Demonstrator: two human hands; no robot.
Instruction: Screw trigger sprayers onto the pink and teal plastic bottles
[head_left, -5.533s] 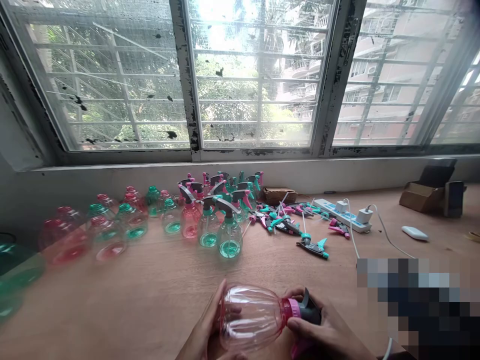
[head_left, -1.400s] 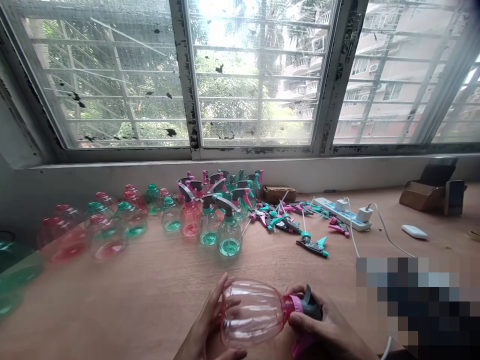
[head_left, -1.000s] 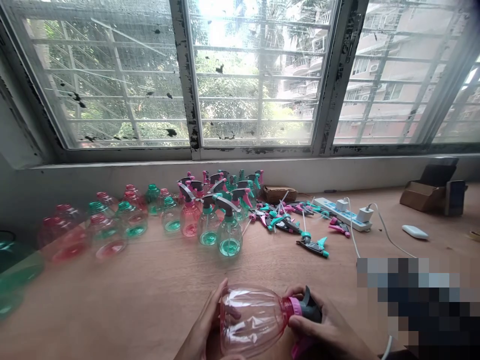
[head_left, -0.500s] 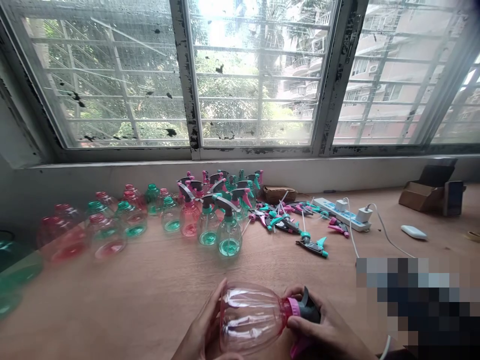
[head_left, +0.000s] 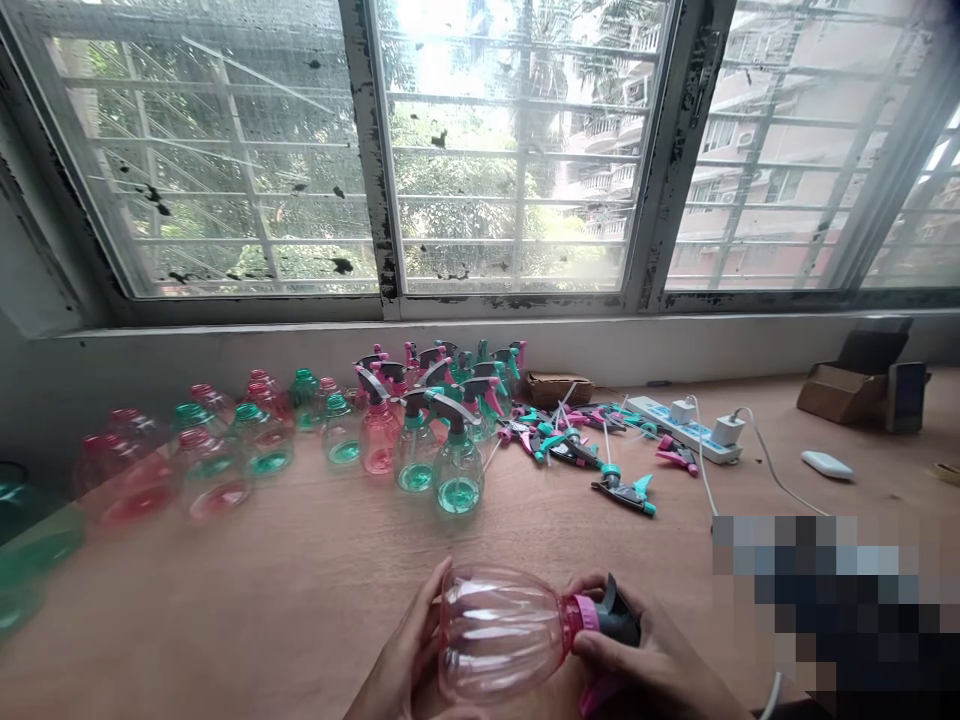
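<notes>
A clear pink spray bottle (head_left: 502,632) lies on its side in the air near the table's front edge, its base to the left. My left hand (head_left: 416,640) is wrapped round the base end, with some fingers hidden behind the bottle. At the neck, my right hand (head_left: 637,640) grips the black and pink trigger spray head (head_left: 616,622), thumb near the pink collar (head_left: 586,613). The collar sits on the bottle's neck. Below the right hand, the pink part of the head shows partly.
Finished-looking spray bottles (head_left: 459,470) stand by the wall. Several open-necked bottles (head_left: 217,480) are at left. Loose spray heads (head_left: 559,440) lie piled at centre right, beside a power strip (head_left: 694,430). A white mouse-like object (head_left: 827,465) and a cardboard box (head_left: 847,390) are farther right.
Reflections along the pink bottle have shifted, as if it turned slightly about its length. Both hands keep nearly the same place and grip.
</notes>
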